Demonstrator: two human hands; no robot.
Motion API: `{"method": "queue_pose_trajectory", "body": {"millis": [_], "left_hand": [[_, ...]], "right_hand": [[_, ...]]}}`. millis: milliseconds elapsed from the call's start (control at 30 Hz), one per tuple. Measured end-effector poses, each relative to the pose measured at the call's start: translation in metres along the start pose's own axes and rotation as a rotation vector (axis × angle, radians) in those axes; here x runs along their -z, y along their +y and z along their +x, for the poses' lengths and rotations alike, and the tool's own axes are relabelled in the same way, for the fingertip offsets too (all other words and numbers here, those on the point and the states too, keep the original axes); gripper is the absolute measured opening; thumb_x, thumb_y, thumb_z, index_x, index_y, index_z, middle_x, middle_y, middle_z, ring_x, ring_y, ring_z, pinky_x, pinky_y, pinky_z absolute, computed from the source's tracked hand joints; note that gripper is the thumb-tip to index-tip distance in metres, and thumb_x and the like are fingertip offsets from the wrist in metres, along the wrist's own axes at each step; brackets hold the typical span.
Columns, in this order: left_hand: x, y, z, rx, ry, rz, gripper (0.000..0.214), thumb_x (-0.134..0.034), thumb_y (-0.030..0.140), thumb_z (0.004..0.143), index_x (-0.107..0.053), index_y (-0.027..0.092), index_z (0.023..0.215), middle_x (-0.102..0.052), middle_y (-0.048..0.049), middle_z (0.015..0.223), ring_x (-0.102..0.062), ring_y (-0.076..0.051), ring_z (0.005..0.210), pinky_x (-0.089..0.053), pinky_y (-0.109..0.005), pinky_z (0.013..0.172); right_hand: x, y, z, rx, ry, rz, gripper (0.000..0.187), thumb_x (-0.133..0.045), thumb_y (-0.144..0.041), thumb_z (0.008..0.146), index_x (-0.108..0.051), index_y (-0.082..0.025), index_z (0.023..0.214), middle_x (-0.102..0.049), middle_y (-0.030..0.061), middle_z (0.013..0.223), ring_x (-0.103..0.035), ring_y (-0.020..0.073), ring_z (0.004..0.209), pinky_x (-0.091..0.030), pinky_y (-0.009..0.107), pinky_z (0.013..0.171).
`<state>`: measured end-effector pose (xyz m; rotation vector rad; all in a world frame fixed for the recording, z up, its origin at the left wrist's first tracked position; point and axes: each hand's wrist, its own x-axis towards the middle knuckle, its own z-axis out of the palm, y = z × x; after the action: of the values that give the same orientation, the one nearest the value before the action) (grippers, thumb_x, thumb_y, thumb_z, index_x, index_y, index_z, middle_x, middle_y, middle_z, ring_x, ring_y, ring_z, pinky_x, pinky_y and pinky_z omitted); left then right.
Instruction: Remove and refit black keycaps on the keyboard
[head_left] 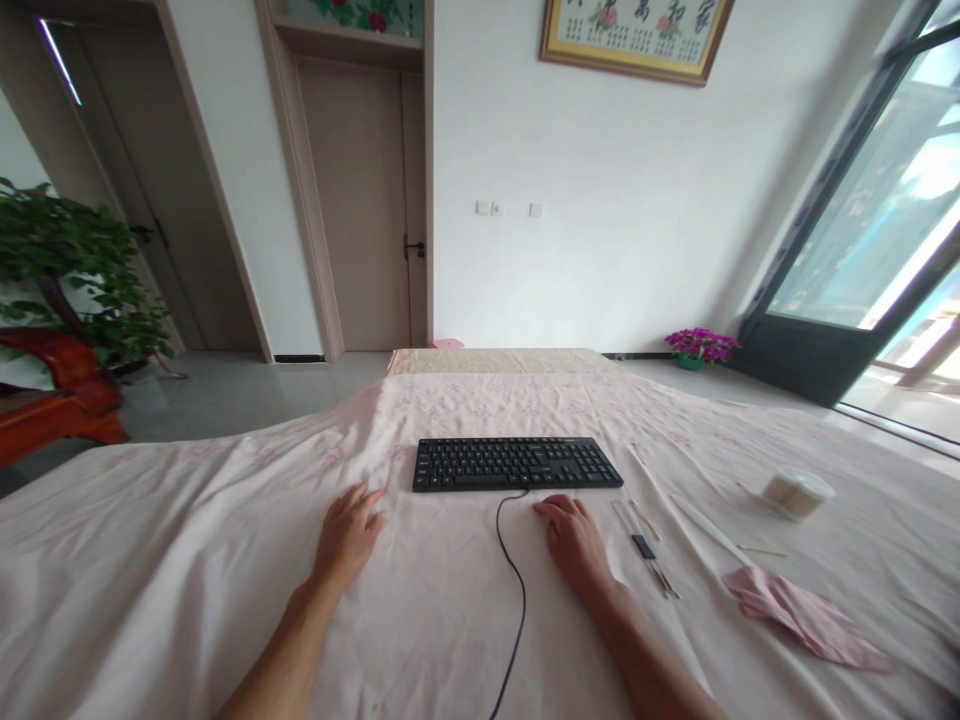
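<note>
A black keyboard point(517, 465) lies flat on the pink floral cloth point(442, 600), its dark cable point(517, 580) running from the near edge down toward me. My left hand point(351, 530) rests on the cloth to the left of the keyboard, fingers spread and holding nothing. Just below the keyboard's right half, my right hand point(574, 535) lies on the cloth with its fingers loosely stretched, apart from the keys and the cable. To the right of that hand are slim metal tools that look like tweezers point(643, 546) and a thin cotton swab point(646, 520).
Further right sit a clear round tub of cotton swabs point(796, 494), a white-handled stick point(712, 530), a thin yellowish stick point(765, 551) and a crumpled pink cloth point(806, 615). Beyond the table are a wooden armchair point(67, 385), a green plant point(75, 260) and purple flowers point(703, 345).
</note>
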<state>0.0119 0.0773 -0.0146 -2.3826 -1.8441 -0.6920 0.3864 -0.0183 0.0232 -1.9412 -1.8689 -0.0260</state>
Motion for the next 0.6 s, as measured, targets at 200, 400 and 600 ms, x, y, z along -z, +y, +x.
{"method": "queue_pose_trajectory", "body": {"millis": [200,400,600], "left_hand": [[0.0007,0.0006,0.0003,0.008,-0.006,0.001,0.037,-0.049,0.028,0.087,-0.060,0.022,0.122,-0.053,-0.0097,0.135,-0.048,-0.022,0.124,-0.034,-0.037,0.106],[0.0027,0.0016,0.0006,0.007,-0.011,-0.001,0.038,-0.048,0.027,0.087,-0.061,0.021,0.122,-0.053,-0.0109,0.134,-0.048,-0.023,0.123,-0.034,-0.038,0.105],[0.0031,0.0022,-0.0001,0.001,-0.003,0.005,0.037,-0.048,0.027,0.087,-0.061,0.021,0.121,-0.054,-0.0106,0.133,-0.049,-0.023,0.122,-0.035,-0.037,0.104]], "right_hand": [[0.0002,-0.0005,0.0001,0.000,0.005,0.003,0.044,-0.043,-0.007,0.077,-0.069,-0.023,0.107,-0.063,0.0045,0.112,-0.051,0.0199,0.103,-0.037,0.029,0.094],[-0.0015,0.0005,-0.0002,0.018,0.017,-0.005,0.042,-0.042,-0.009,0.079,-0.069,-0.023,0.108,-0.062,0.0045,0.113,-0.051,0.0200,0.103,-0.037,0.030,0.094],[-0.0013,0.0006,-0.0006,0.008,0.011,-0.004,0.043,-0.042,-0.008,0.078,-0.069,-0.024,0.107,-0.062,0.0043,0.113,-0.051,0.0197,0.104,-0.036,0.029,0.094]]}}
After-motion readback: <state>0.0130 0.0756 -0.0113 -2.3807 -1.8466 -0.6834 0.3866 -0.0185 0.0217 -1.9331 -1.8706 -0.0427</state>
